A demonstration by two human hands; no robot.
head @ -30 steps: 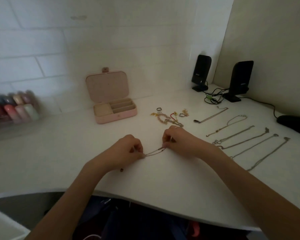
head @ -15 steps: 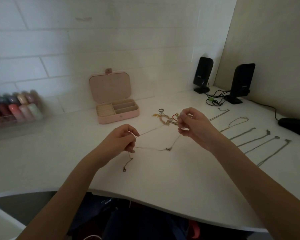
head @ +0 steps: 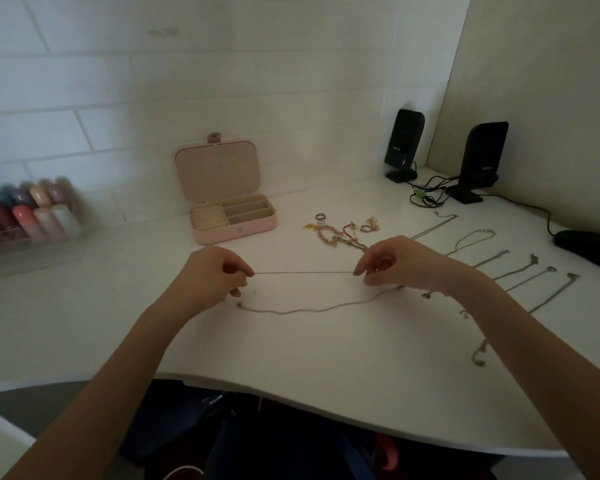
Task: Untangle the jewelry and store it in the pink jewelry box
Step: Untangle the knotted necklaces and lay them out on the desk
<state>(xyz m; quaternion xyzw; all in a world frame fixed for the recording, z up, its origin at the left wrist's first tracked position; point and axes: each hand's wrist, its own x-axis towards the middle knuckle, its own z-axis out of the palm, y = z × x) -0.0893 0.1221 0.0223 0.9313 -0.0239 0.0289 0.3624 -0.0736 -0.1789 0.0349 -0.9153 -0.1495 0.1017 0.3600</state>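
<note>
The thin chain [head: 303,272] is drawn taut in a straight line above the white desk [head: 291,358], pinched at one end by the left hand [head: 211,276] and at the other by the right hand [head: 397,263], the two hands held well apart. A second run of chain [head: 309,308] lies slack on the desk just below it, curving from near the left hand toward the right wrist (whether it is the same necklace doubled back or a separate piece is hard to tell). To do this step well, I would judge, the tension should stay light: enough to show any remaining knot, not enough to tighten one or strain a link. The slack run ought to stay flat and away from the tangled pile of bracelets and rings [head: 342,232] just beyond the hands. The open pink jewelry box [head: 234,218] stands further back to the left, its compartments free, while straightened chains [head: 520,271] lie side by side on the right.
</note>
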